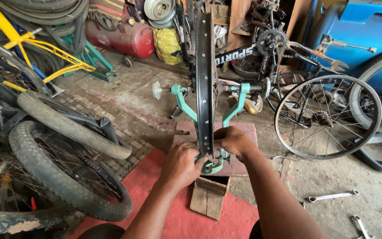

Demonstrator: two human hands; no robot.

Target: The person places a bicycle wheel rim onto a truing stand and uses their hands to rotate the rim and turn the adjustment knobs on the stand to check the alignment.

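Both of your forearms reached forward from the bottom edge, converging at the centre — bare, no sleeves. Your left hand (181, 164) was curled into a loose fist, knuckles up, its fingers tucked under and hidden. Your right hand (234, 142) sat slightly higher and further forward, palm down, wrist bent inward — the two hands close together, not quite touching.

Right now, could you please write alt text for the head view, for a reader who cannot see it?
Two hands, left hand and right hand, work at the bottom of a black rim mounted upright in a teal stand on a workshop floor. Tyred wheels lie at left, a bare spoked wheel stands at right, and wrenches lie on the floor.
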